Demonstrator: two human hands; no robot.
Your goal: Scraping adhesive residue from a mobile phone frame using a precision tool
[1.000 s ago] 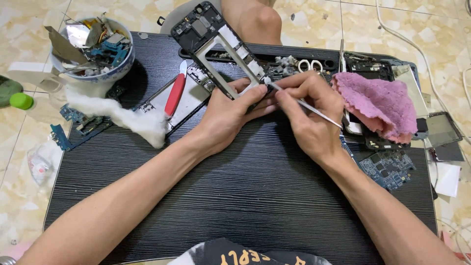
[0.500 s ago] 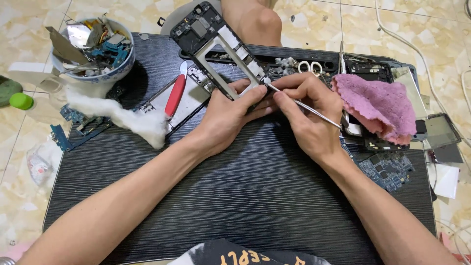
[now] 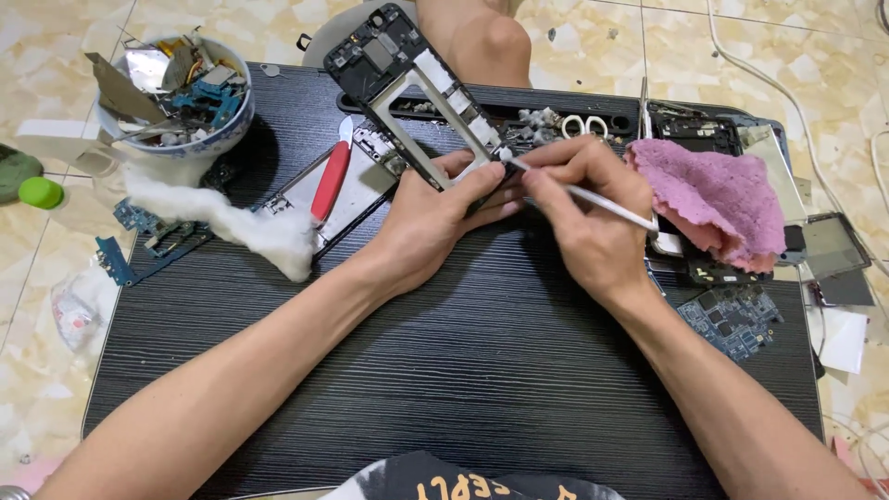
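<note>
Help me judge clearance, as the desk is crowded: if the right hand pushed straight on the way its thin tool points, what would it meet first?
Probably the phone frame: the right hand aims the thin tool up-left, its tip already at the frame's lower end, beside the left hand fingertips. Depth is unclear.

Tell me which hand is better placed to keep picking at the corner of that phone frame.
Probably the right hand: it holds the thin tool with its tip at the phone frame corner. The left hand grips the frame's lower end.
</note>
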